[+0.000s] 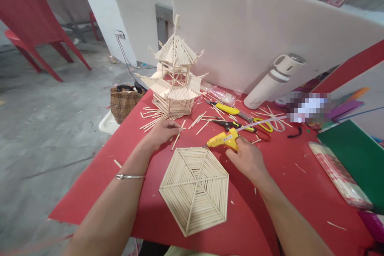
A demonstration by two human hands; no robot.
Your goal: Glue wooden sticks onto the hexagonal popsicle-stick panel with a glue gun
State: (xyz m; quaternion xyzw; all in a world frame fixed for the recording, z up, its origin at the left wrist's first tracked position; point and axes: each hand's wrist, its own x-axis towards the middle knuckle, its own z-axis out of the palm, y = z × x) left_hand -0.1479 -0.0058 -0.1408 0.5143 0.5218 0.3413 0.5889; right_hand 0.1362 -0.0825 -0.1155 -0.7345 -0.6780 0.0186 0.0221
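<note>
In my right hand (249,158) is a yellow hot glue gun (222,140), a long clear glue stick (261,122) coming out of its back. Its nozzle points left, at the top corner of a flat hexagonal panel (207,200) made of thin wooden sticks. Fingers pinched, my left hand (164,133) holds a short wooden stick (182,128) just above the table, beyond the panel's upper left. A loose wooden stick (176,141) lies beneath those fingertips. Behind stands a tiered pagoda model (177,76) built of the same sticks.
Several sticks lie scattered on the red tabletop (288,204), around a yellow cutter knife (226,108) and black-and-yellow pliers (229,124). A white bottle (273,82) leans against the pale board. At right are a packet of sticks (339,174) and a green sheet (357,160).
</note>
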